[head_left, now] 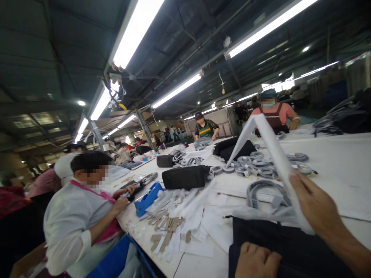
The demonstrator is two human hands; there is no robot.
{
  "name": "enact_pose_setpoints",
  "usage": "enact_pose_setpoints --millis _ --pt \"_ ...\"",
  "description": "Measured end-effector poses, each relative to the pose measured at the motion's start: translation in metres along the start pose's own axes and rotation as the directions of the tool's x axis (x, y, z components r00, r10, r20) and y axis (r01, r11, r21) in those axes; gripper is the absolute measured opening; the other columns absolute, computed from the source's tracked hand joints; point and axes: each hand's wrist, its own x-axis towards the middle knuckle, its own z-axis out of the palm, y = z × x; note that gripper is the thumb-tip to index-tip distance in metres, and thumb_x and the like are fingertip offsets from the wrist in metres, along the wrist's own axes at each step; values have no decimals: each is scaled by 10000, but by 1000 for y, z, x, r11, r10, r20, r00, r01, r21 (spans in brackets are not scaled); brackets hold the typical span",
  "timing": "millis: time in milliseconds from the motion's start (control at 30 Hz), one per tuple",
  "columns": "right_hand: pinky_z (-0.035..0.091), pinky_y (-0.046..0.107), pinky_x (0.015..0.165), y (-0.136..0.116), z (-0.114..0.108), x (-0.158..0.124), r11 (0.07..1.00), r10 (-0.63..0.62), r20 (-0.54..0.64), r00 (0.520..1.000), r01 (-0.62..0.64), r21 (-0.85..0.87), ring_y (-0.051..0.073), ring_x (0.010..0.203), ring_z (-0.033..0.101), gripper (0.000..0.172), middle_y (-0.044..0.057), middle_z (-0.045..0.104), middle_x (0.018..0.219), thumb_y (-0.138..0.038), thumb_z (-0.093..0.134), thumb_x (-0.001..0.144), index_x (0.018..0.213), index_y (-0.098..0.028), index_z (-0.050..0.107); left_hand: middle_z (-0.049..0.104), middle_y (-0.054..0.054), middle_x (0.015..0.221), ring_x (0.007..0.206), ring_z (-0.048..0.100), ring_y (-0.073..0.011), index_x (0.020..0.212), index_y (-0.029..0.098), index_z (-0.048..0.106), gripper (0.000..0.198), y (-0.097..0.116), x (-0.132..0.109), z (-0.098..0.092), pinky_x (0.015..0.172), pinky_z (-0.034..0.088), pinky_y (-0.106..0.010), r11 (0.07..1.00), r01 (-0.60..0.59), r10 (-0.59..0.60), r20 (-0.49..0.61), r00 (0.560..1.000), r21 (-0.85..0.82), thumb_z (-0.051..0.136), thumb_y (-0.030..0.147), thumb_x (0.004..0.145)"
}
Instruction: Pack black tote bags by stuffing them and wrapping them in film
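Strip of white material (276, 157), bent to a peak, is pinched in the right hand (317, 202), its long limb slanting up and leftward above the black fabric (301, 251). The left hand (256, 262) lies curled on that fabric; whether it grips, I cannot tell. Coiled cables (262, 172) crowd beyond; the worktop (339, 158) stretches broadly rightward.

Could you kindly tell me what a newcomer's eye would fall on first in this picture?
Probably the white strip, bent to a peak and held up by the right hand on the right, with the left hand on black fabric below. Next might come the bright tube light overhead, then the blue tape dispenser beside scattered scraps, left of centre.
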Motion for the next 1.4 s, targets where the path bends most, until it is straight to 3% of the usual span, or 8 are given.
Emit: enact_pose_setpoints --millis 200,367,567,667,800,900,1167,1400 --pt "329 499 1070 -32 -88 11 690 -601 33 799 539 -483 353 1245 519 528 77 620 1310 -583 451 928 1379 -327 548 673 -62 1111 995 613 -260 1244 238 571 389 12 -9 -32 936 486 -460 986 12 -27 -89 996 -167 573 422 901" --pt "411 482 987 -5 -85 -5 761 -308 542 782 544 -353 343 1054 599 388 93 698 1133 -466 631 818 1159 -312 733 665 -74 1164 1060 597 -248 1298 213 548 371 16 -13 -55 976 452 -443 984 -64 36 -169 985 -165 534 315 941" --pt "489 284 686 22 -45 -37 960 244 961 128 113 -258 211 730 646 169 14 729 737 -347 730 685 790 -237 804 670 -62 1167 1068 600 -243 1306 212 548 382 17 -17 -55 1004 444 -433 988 -106 79 -224 971 -112 551 306 936" --pt "423 244 514 23 -38 -34 924 381 924 -4 18 -381 170 547 594 219 6 675 578 -412 778 631 682 -200 779 662 -71 1174 1072 596 -252 1301 208 551 376 15 -13 -49 1009 452 -447 992 -69 51 -158 986 -109 538 310 939" --pt "445 244 507 24 -46 -20 894 442 897 -8 -78 -441 154 517 590 329 19 697 627 -505 775 651 780 -203 785 670 -79 1064 998 608 -259 1212 197 594 310 12 -4 -41 934 495 -453 990 11 -20 -61 998 -138 550 321 931" --pt "511 280 617 20 -61 -20 863 499 859 118 -158 -480 208 738 681 516 76 749 880 -666 580 799 990 -230 778 668 -71 949 925 614 -266 1103 192 626 234 13 0 -34 862 512 -461 991 52 -51 9 999 -123 547 334 935" --pt "456 489 977 19 -90 -73 792 383 835 394 325 -517 398 1149 588 789 167 641 1271 -638 687 713 1331 -159 589 537 -57 1412 1285 504 -248 1364 262 499 482 -22 3 -58 1092 419 -427 911 116 -76 116 990 -395 617 290 897" --pt "487 459 929 28 -93 -78 819 315 840 441 321 -476 394 1102 616 809 152 669 1224 -664 681 699 1333 -171 593 616 -71 1338 1197 602 -255 1447 245 408 712 -69 -17 -95 1037 478 -379 589 497 -182 494 850 -637 700 416 821"
